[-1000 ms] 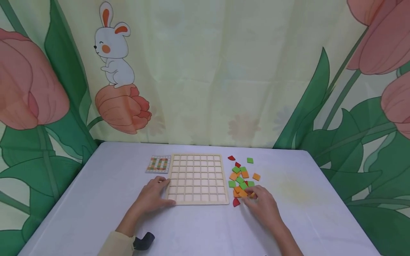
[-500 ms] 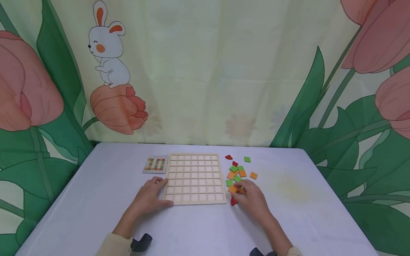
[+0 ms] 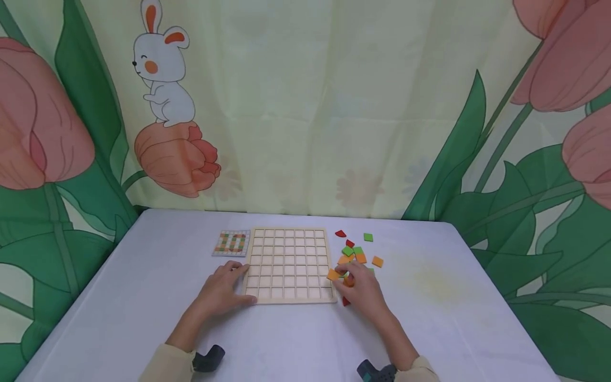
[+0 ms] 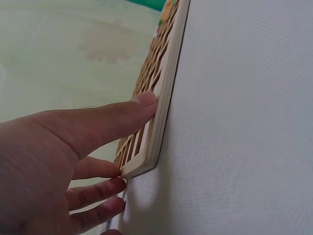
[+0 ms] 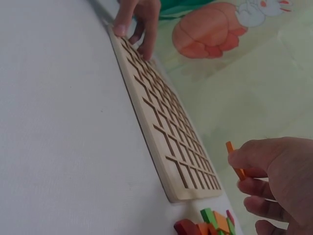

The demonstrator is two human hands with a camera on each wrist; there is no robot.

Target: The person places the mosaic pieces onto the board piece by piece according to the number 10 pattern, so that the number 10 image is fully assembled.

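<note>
A wooden grid board (image 3: pixel 292 302) lies flat on the white-covered table. My left hand (image 3: pixel 220 289) rests at its near left corner, the thumb (image 4: pixel 145 99) pressing on the near rim and the other fingers along the left side. Between thumb and fingertips my right hand (image 3: pixel 365 292) pinches an orange square tile (image 3: pixel 332 275), held up over the board's right rim. In the right wrist view this orange tile (image 5: pixel 230 147) shows edge-on, raised above the board. Beside the board, green tiles (image 3: pixel 348 251), orange and red ones are heaped, partly hidden by the right hand.
A pattern card (image 3: pixel 231 243) with coloured squares lies at the board's far left. Apart from the heap are a green tile (image 3: pixel 368 237), an orange tile (image 3: pixel 377 261) and a red rounded piece (image 3: pixel 340 233). Behind the table hangs a printed curtain (image 3: pixel 286 116).
My right hand has taken an orange tile from the heap and moved left with it to the board's right edge. My left hand stays at the board's corner.
</note>
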